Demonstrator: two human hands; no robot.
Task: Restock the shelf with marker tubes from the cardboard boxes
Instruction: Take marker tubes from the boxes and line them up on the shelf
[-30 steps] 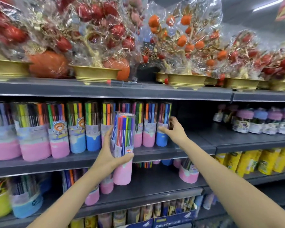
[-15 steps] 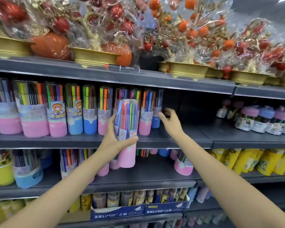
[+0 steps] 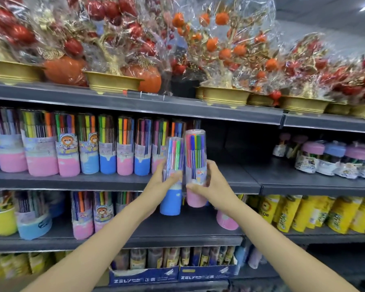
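Two marker tubes are held upright side by side in front of the middle shelf (image 3: 240, 173). My left hand (image 3: 159, 182) grips the blue-based tube (image 3: 171, 202) around its middle. My right hand (image 3: 214, 183) grips the pink-based tube (image 3: 195, 157), which sits slightly higher, with my thumb across its front. The two tubes touch or nearly touch. A row of several matching tubes (image 3: 108, 148) with pink and blue bases stands along the shelf to the left. To the right of that row the shelf board is bare.
Cellophane-wrapped ornamental fruit trees (image 3: 219, 49) in gold pots fill the top shelf. Jars with pink and blue lids (image 3: 333, 159) stand at the middle right, yellow packs (image 3: 303, 213) below them. More tubes (image 3: 82, 213) sit on the lower shelf, blue cardboard boxes (image 3: 143, 277) at the bottom.
My right hand has pulled back from the end of the shelf row and now holds a tube. Before, only my left hand held one, a pink-based tube; now it holds a blue-based one.
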